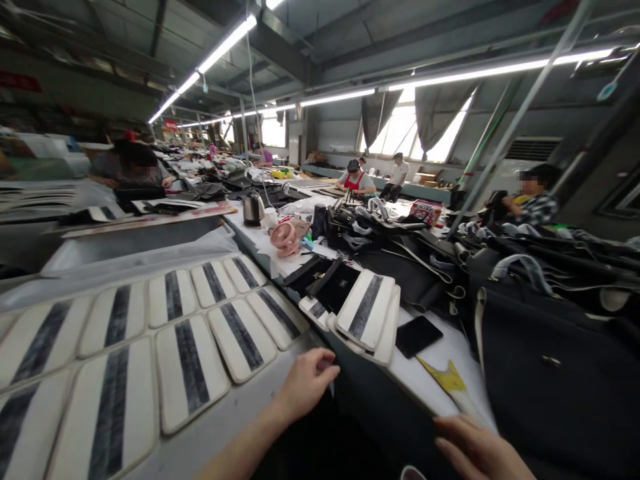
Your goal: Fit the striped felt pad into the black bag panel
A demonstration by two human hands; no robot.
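My left hand [309, 381] is over the gap between the two tables, its fingers curled together. A small pale bit shows by the fingertips, too unclear to name. Beside it on the left table lie rows of white rounded panels [191, 373], each with a dark stripe. Ahead, a stack of similar panels [367, 310] sits at the edge of the right table. My right hand [480, 448] is low at that table's edge, fingers stretched out and holding nothing visible. Nearest to it is a flat yellow notched piece [445, 377]. A black phone-like slab [419, 335] lies just beyond.
Large black bags [545, 373] are heaped along the right table. A pink fan [285, 239] and a kettle [253, 209] stand farther back. Several people work at other tables, one in a red apron [354, 181]. A slanted pole [520, 120] rises at right.
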